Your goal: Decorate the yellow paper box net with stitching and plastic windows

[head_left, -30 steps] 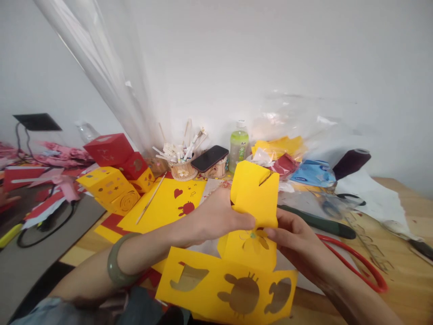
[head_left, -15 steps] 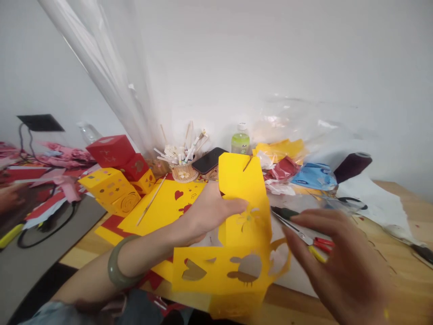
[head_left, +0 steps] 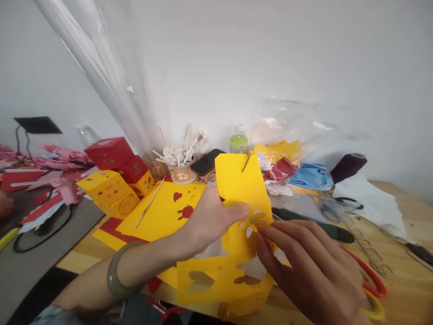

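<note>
My left hand (head_left: 211, 216) grips a folded yellow card (head_left: 240, 176), thumb lying across its front. The card has a slit near its top edge. Heart and animal shapes are cut through its lower panel, and a flower cut-out (head_left: 252, 221) with a small green centre sits in the upper one. My right hand (head_left: 307, 266) pinches at the flower's right edge with thumb and forefinger; any loose scrap between the fingertips is too small to make out. Red and yellow scissor handles (head_left: 377, 284) show behind this hand; I cannot tell whether it holds them. A dark green-handled tool (head_left: 324, 228) lies beyond its fingers.
Yellow and red cut-out boxes (head_left: 110, 194) are stacked at left, beside yellow sheets (head_left: 162, 207) with a thin stick on them. Behind stand a basket of pens (head_left: 182, 174), a phone (head_left: 209, 161) and a green bottle (head_left: 239, 141). Another person's hand (head_left: 5, 203) shows far left.
My right hand has moved left to the flower, its fingers closing there. The card's lower panel has tilted and shifted slightly. My left hand keeps its grip.
</note>
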Demonstrator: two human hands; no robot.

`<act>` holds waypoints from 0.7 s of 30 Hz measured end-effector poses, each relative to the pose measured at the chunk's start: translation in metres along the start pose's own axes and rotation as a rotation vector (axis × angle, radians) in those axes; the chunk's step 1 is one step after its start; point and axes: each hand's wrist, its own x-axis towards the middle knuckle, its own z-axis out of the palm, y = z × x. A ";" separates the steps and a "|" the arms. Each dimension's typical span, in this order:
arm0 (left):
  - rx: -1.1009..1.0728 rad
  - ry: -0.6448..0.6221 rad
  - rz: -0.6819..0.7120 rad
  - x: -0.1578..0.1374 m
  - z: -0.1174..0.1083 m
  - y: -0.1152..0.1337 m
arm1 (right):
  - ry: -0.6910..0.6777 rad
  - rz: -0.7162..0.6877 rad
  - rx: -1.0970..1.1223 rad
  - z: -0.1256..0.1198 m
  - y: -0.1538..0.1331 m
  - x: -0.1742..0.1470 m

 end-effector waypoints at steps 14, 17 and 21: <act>0.078 0.097 0.075 0.000 0.008 0.000 | -0.009 0.144 -0.053 0.005 -0.010 0.013; 0.040 0.092 0.061 0.002 0.008 -0.001 | -0.032 0.161 -0.068 0.008 -0.010 0.014; -0.047 0.108 -0.004 0.004 0.006 -0.001 | -0.062 0.176 -0.052 0.010 -0.011 0.012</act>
